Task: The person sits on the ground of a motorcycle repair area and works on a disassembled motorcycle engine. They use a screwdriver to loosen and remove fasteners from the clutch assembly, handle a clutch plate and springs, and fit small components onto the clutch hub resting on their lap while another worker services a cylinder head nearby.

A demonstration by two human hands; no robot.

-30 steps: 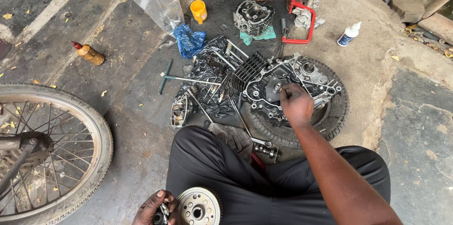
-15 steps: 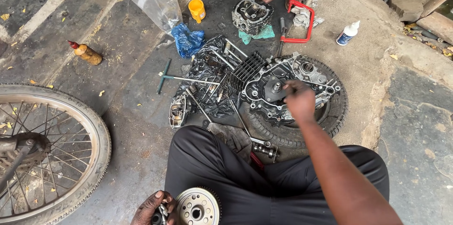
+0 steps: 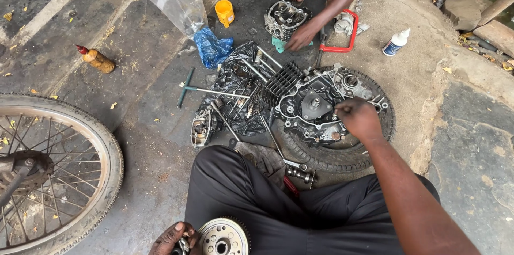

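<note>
1. A spoked wheel (image 3: 48, 174) fills the lower left of the frame, lying on the concrete floor (image 3: 134, 62).
2. A tyre (image 3: 342, 153) lies flat at centre right, with the engine case (image 3: 321, 105) resting on top of it.
3. The right hand (image 3: 357, 118) reaches to the case's right part, fingers curled closed around a small part I cannot identify.
4. The left hand (image 3: 174, 239), at the bottom edge, grips small metal pieces just beside a round toothed clutch plate (image 3: 224, 238).
5. At top centre, another person's hand (image 3: 301, 36) touches a cylinder head (image 3: 284, 18).
6. A T-handle wrench (image 3: 206, 90) lies left of centre.
7. A brown bottle (image 3: 96, 58) lies at upper left.
</note>
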